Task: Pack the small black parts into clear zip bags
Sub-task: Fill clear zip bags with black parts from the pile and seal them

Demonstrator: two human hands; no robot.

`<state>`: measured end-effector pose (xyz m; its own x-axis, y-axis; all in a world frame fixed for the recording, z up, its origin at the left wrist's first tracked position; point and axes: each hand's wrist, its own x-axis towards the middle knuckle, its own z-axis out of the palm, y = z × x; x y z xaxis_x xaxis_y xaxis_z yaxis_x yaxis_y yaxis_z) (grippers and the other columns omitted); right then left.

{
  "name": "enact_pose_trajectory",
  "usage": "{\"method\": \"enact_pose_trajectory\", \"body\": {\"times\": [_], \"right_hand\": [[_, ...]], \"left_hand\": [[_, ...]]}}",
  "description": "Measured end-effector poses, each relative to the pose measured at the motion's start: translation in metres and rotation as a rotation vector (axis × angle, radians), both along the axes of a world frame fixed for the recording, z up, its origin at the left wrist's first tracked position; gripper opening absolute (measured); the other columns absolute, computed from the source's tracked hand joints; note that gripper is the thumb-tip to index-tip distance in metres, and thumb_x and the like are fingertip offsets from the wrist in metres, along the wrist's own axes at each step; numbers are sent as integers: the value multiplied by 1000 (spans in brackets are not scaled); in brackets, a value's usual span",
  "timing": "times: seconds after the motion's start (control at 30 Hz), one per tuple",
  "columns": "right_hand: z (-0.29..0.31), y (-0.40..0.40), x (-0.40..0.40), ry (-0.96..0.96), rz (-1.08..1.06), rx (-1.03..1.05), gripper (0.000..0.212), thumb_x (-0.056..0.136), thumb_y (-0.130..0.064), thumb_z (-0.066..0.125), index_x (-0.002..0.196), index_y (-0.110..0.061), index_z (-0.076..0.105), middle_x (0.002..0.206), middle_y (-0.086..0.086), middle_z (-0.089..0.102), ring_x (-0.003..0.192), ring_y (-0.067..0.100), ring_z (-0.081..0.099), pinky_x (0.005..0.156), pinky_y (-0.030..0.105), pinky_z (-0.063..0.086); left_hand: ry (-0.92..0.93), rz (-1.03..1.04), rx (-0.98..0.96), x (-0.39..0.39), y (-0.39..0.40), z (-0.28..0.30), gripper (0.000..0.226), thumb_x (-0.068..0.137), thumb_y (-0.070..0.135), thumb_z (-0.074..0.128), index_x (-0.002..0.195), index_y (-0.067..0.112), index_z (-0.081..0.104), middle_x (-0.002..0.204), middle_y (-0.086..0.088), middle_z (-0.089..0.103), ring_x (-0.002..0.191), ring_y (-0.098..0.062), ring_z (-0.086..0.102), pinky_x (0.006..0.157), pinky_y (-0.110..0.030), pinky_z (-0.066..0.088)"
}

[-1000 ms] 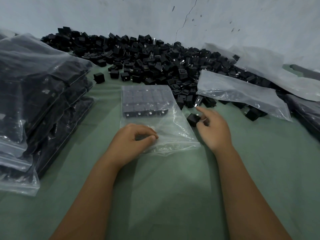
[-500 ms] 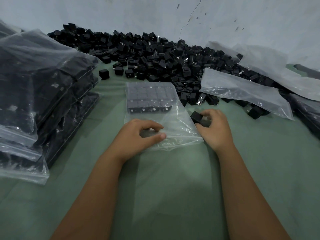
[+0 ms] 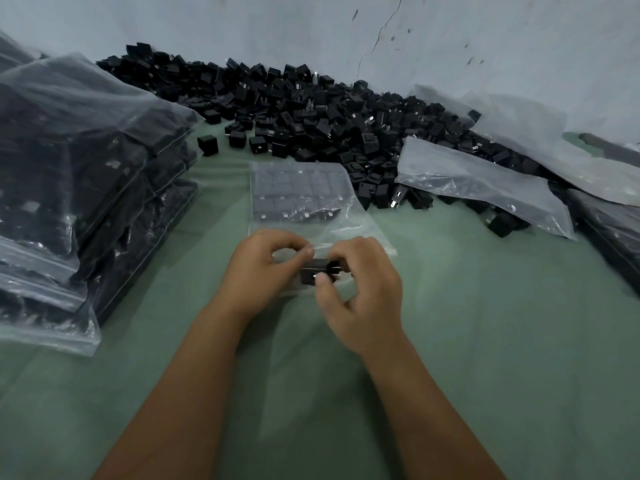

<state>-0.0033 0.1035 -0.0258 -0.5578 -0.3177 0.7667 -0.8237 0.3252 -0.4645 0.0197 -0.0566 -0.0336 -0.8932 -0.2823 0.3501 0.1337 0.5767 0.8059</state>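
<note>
The right hand (image 3: 360,296) pinches a small black part (image 3: 316,271) between thumb and curled fingers (image 3: 346,252), holding it at the near, open end of a clear zip bag (image 3: 301,199). The left hand (image 3: 263,268) sits just beside it, thumb and forefinger closed on the bag's near edge; its other fingers are curled under and mostly hidden. The two hands almost touch over the part.

The bag lies flat on the green tabletop (image 3: 485,341), running away from the person. Its far half already holds rows of black parts packed side by side; the near half is crumpled film.

Beyond the bag, a wide heap of loose black parts (image 3: 311,112) spreads along the foot of a pale, cracked wall (image 3: 381,36). A few single parts stand apart at the heap's near left edge.

To the right of the bag, an unfilled clear bag (image 3: 485,188) lies over the edge of the heap, with more clear plastic (image 3: 554,140) behind it against the wall. At the far right edge another filled bag (image 3: 613,233) is partly in view.

On the left, a stack of filled bags (image 3: 79,188) rises high, each packed dark with parts, their sealed ends pointing toward the person.
</note>
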Motion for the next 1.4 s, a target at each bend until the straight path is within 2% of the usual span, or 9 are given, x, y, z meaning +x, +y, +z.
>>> {"method": "enact_pose_trajectory", "body": {"times": [0.1, 0.23, 0.33, 0.47, 0.63, 0.7, 0.83, 1.1, 1.4], "right_hand": [[-1, -4, -1, 39, -147, 204, 20, 77, -31, 57, 86, -13, 60, 81, -4, 58, 76, 15, 52, 57, 28, 43], [-5, -2, -7, 149, -325, 364, 17, 80, -30, 67, 85, -13, 64, 77, -1, 62, 71, 19, 57, 52, 29, 44], [-9, -6, -7, 127, -416, 488, 25, 77, -37, 73, 78, -14, 63, 67, 1, 61, 62, 21, 57, 51, 26, 38], [-6, -8, -1, 47, -409, 462, 28, 81, -45, 61, 79, -17, 64, 68, 1, 57, 63, 20, 54, 54, 27, 38], [-2, -7, 4, 133, -282, 469, 24, 85, -39, 52, 83, -22, 69, 65, -2, 53, 59, 15, 45, 54, 23, 31], [-4, -8, 4, 145, -243, 523, 26, 85, -38, 52, 86, -22, 72, 71, -1, 57, 65, 16, 48, 60, 24, 31], [-8, -12, 3, 114, -383, 682, 22, 84, -36, 58, 82, -19, 72, 75, 5, 58, 70, 22, 53, 64, 33, 40], [-5, -13, 7, -57, -507, 782, 30, 90, -41, 51, 112, -25, 66, 91, 6, 61, 86, 25, 55, 79, 36, 43], [0, -15, 10, -55, -443, 719, 31, 85, -36, 56, 107, -17, 66, 92, 6, 65, 86, 25, 59, 83, 36, 47]], "left_hand": [[51, 61, 67, 3, 2, 3, 12, 88, 18, 71, 78, 24, 73, 79, 16, 69, 83, 1, 62, 79, -23, 46], [112, 78, 156, 6, 3, 8, 8, 87, 17, 72, 81, 18, 77, 81, 12, 72, 87, -8, 66, 83, -31, 51], [139, 24, 162, 9, 7, 11, 6, 85, 11, 73, 83, 16, 77, 81, 8, 73, 85, -10, 67, 83, -31, 53], [145, -17, 162, 10, 10, 14, 7, 85, 6, 72, 85, 12, 77, 81, 4, 73, 83, -12, 66, 81, -31, 53], [187, 7, 143, 8, 10, 14, 7, 86, 6, 71, 83, 10, 76, 79, 3, 72, 79, -12, 66, 77, -30, 53], [201, 13, 115, 8, 10, 13, 7, 87, 11, 70, 82, 11, 75, 79, 5, 71, 79, -13, 66, 77, -34, 53], [281, 20, -11, 9, 12, 11, 8, 84, 17, 67, 82, 15, 75, 79, 7, 70, 79, -13, 65, 76, -41, 53], [323, -9, -256, 7, 10, 9, 13, 86, 20, 66, 85, 14, 78, 77, 3, 69, 75, -20, 64, 69, -42, 51], [341, -10, -298, 7, 10, 11, 17, 87, 22, 64, 86, 13, 78, 78, 3, 69, 75, -21, 63, 67, -42, 50]]}}
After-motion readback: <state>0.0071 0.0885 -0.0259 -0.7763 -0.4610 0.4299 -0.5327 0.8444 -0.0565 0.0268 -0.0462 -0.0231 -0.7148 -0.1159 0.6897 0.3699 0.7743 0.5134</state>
